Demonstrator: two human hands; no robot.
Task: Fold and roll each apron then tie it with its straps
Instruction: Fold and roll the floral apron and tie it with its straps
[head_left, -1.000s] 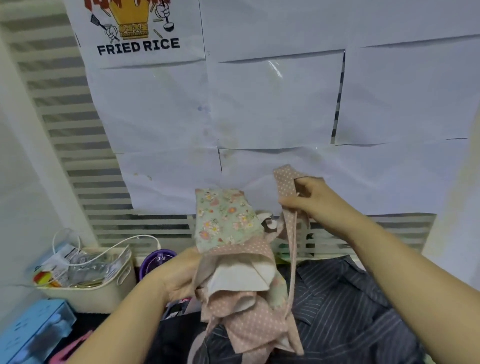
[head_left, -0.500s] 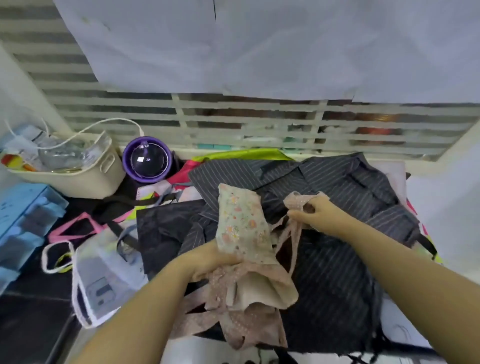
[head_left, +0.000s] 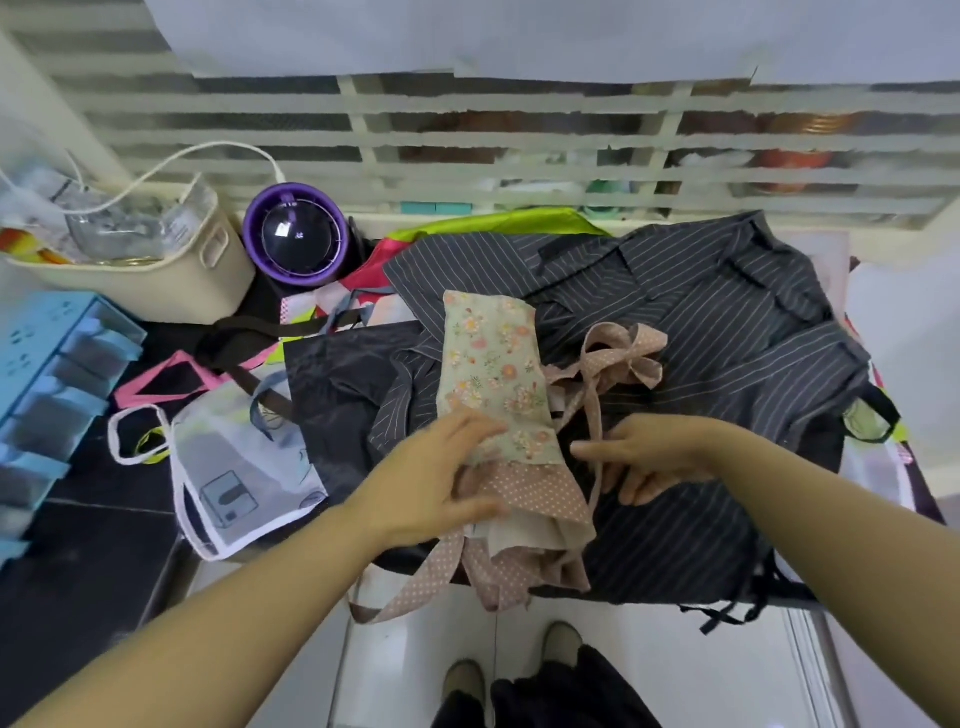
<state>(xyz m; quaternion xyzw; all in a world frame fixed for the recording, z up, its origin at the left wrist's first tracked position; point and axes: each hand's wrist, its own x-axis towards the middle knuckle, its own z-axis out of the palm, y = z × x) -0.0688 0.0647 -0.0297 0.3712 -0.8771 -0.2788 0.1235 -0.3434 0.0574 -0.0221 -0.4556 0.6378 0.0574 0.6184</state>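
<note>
The dark striped apron (head_left: 701, 322) spreads widest, and the floral apron (head_left: 493, 364) lies bunched on its middle, half folded, with the dotted hem toward its near edge. My left hand (head_left: 436, 483) rests loose-fingered on the floral apron's lower part. My right hand (head_left: 654, 457) lies slack on the stripes just beside it, with a dotted strap (head_left: 597, 415) crossing my fingertips ungripped. With nothing pinned, I think the fold could slump open, and the tangled strap ends farther up the stripes could snag once I roll.
</note>
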